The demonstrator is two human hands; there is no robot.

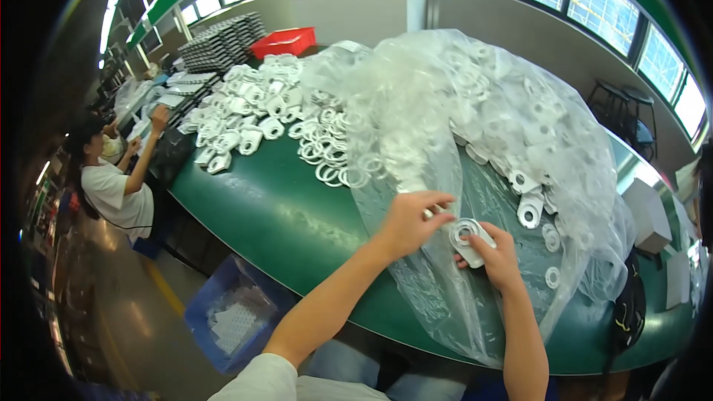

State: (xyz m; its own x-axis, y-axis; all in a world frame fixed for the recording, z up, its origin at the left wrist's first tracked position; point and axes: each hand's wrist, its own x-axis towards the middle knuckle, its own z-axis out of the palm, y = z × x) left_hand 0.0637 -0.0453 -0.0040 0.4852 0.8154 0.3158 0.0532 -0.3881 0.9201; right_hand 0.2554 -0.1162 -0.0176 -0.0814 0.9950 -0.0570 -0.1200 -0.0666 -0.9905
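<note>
My right hand grips a white plastic part, rounded at one end with a round opening in it. The thumb lies across its face. Just left of it my left hand is closed in a pinch, apart from the part; whatever lies between its fingertips is too small to make out. Under both hands spreads a clear plastic bag. Similar white housings lie on the bag to the right of my hands. A heap of white rings sits beyond my left hand.
More white parts are piled at the far left of the green table. Behind them stand a red bin and stacked trays. A blue crate stands below the table edge. A co-worker sits at left.
</note>
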